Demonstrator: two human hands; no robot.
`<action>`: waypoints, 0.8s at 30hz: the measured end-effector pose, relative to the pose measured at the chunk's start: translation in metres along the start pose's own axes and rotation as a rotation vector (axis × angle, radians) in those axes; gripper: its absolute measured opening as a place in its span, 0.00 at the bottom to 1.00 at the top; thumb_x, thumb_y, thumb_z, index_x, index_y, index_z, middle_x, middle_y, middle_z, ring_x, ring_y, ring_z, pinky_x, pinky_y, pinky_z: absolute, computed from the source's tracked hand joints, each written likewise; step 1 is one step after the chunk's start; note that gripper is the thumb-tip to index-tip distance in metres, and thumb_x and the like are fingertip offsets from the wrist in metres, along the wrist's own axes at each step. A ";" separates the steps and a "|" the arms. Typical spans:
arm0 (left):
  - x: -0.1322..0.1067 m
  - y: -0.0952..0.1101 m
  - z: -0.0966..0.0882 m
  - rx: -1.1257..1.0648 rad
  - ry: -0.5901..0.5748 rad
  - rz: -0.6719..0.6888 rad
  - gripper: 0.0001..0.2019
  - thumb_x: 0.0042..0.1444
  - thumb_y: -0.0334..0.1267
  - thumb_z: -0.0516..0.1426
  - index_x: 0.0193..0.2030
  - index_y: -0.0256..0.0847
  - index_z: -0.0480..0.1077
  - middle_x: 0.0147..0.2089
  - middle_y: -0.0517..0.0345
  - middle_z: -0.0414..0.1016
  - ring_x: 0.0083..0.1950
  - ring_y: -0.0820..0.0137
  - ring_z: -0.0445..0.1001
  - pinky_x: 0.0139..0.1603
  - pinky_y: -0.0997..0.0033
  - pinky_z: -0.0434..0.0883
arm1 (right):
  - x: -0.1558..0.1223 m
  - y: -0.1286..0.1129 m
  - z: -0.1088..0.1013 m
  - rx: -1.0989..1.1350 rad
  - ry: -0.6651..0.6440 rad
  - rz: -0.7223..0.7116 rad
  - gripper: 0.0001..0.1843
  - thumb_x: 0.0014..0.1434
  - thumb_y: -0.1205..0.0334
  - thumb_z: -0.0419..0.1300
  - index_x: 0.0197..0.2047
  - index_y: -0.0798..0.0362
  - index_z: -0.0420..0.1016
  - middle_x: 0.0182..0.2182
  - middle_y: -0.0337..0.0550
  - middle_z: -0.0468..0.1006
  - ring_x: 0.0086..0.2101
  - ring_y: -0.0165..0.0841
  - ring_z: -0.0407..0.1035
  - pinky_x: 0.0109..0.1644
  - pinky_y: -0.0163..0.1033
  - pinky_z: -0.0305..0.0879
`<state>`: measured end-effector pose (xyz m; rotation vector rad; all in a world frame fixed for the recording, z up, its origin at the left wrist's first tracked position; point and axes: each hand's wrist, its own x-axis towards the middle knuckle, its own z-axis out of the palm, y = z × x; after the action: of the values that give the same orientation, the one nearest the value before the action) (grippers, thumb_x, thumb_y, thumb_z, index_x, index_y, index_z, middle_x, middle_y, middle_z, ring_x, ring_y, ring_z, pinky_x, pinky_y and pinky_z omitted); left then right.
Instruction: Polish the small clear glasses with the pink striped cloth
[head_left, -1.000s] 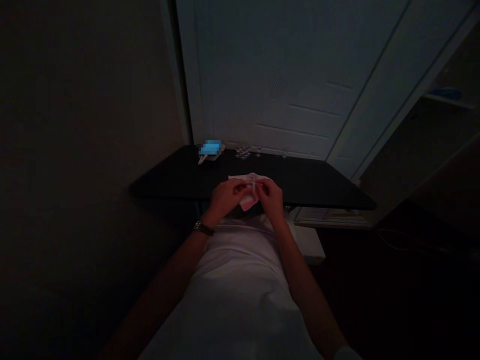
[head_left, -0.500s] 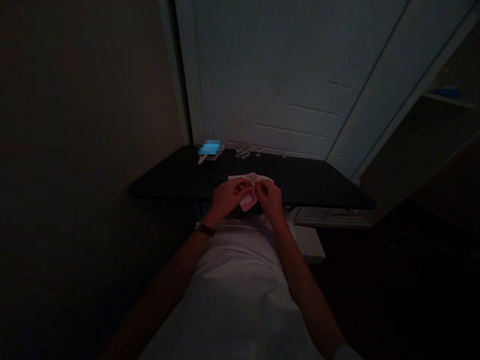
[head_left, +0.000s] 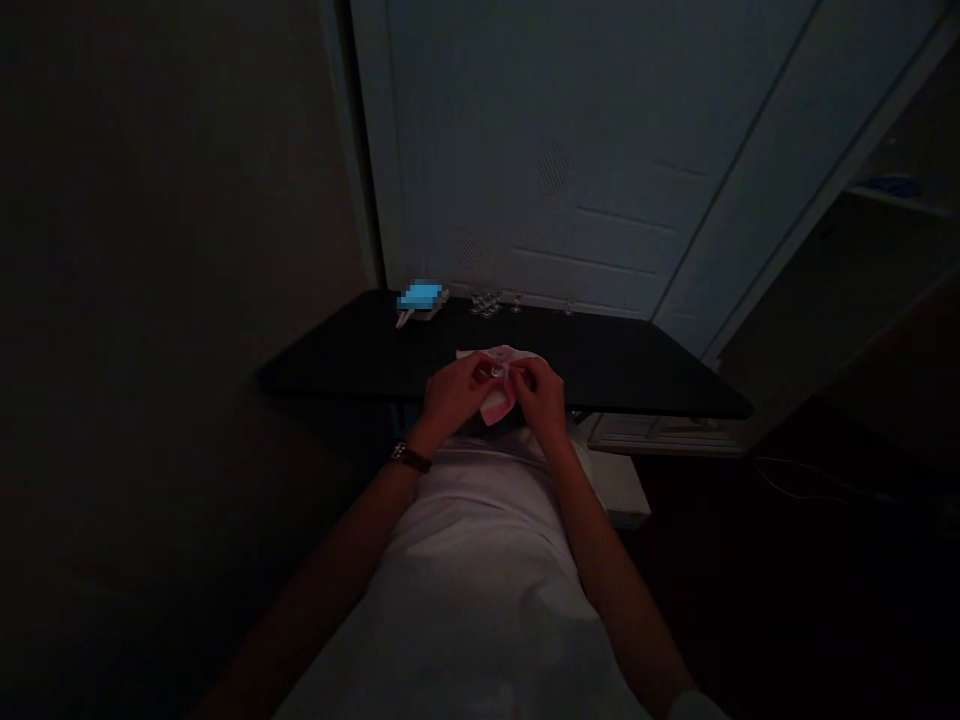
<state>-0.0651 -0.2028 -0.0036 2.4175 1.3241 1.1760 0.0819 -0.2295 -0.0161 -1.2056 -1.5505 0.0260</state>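
My left hand (head_left: 454, 390), with a dark-strapped watch on its wrist, is closed on a small clear glass (head_left: 497, 369). Beside it, my right hand (head_left: 543, 398) pinches a pink and white cloth (head_left: 495, 408) against the same glass. The cloth spreads under and behind the fingers, and one corner hangs down toward me. Both hands meet over the near edge of a black table (head_left: 337, 352). Dim light and the fingers hide part of the glass.
Several small stemmed glasses (head_left: 486, 304) stand along the table's back edge, with another glass (head_left: 569, 306) farther right. A device with a lit blue screen (head_left: 421, 295) rests at the back left. Behind is a pale panelled door (head_left: 510, 120); a white box (head_left: 621, 488) sits below right.
The glass between my fingers has turned slightly and shows more clearly now. My hands and the cloth have shifted only a little.
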 end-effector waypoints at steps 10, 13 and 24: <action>0.000 0.003 -0.003 -0.084 -0.032 -0.011 0.14 0.54 0.44 0.54 0.46 0.47 0.69 0.41 0.61 0.76 0.36 0.71 0.73 0.36 0.76 0.66 | -0.001 -0.001 -0.001 0.047 0.042 0.030 0.11 0.57 0.60 0.50 0.38 0.52 0.72 0.36 0.43 0.74 0.38 0.33 0.66 0.42 0.36 0.61; 0.001 0.003 -0.002 -0.098 -0.009 -0.009 0.12 0.52 0.44 0.55 0.44 0.47 0.70 0.39 0.62 0.76 0.36 0.72 0.73 0.35 0.76 0.66 | -0.001 -0.001 -0.001 0.091 0.065 0.027 0.12 0.58 0.59 0.49 0.40 0.52 0.71 0.38 0.43 0.75 0.39 0.32 0.67 0.43 0.36 0.62; 0.002 -0.001 -0.001 -0.109 -0.011 -0.022 0.11 0.49 0.44 0.58 0.39 0.45 0.70 0.37 0.61 0.76 0.34 0.72 0.73 0.34 0.75 0.66 | 0.002 0.002 0.000 -0.055 -0.029 -0.005 0.09 0.56 0.64 0.51 0.35 0.51 0.72 0.35 0.43 0.74 0.37 0.33 0.66 0.42 0.38 0.62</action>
<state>-0.0656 -0.2010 -0.0020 2.3244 1.2456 1.1956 0.0829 -0.2272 -0.0159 -1.2492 -1.5889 -0.0019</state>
